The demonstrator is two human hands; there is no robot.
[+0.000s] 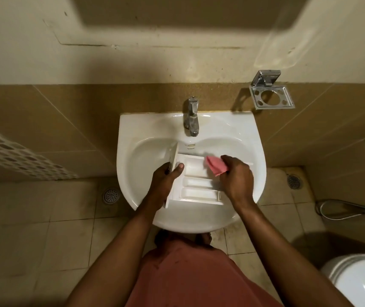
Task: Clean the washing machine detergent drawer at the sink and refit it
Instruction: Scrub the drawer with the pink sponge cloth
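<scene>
Drawer: your white detergent drawer [197, 186] lies in the basin of the sink [243, 131], compartments facing up, front panel at the left end.
Left grip: your left grip [166, 180] clasps the front panel, thumb hooked over its inner side.
Right grip: your right grip [237, 176] clutches a pink cloth [213, 166]; its free end touches the far compartment.
Tap: the tap [191, 116] stands behind the drawer.
Wall: a metal holder [271, 95] hangs to the right.
</scene>
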